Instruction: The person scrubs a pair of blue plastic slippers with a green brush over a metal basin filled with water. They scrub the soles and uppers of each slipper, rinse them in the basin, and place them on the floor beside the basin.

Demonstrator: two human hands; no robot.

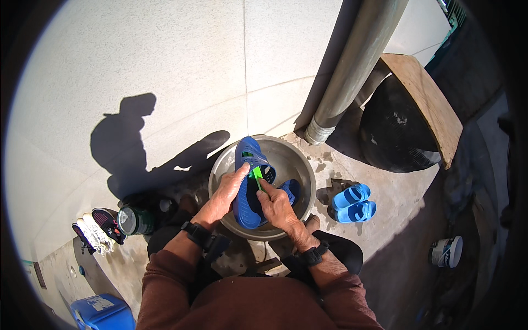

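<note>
My left hand (226, 187) grips the side of a dark blue slipper (247, 212), thumb on its upper. The slipper is held above a round metal basin (306, 173), toe pointing away from me. In my right hand (279, 206) is the handle of a bright green brush (258, 172), whose head reaches under the slipper's perforated strap. The brush's bristles are mostly hidden there. A second dark blue slipper (292, 190) rests inside the basin, partly covered by my right hand.
A pair of light blue sandals (354, 203) stands on wet concrete at the right. Sneakers (95, 231) and a green container (135, 220) are at the left, above a blue plastic container (103, 311). A pipe (350, 78), a board-topped black tub (396, 123) and a white bucket (447, 251) stand rightward.
</note>
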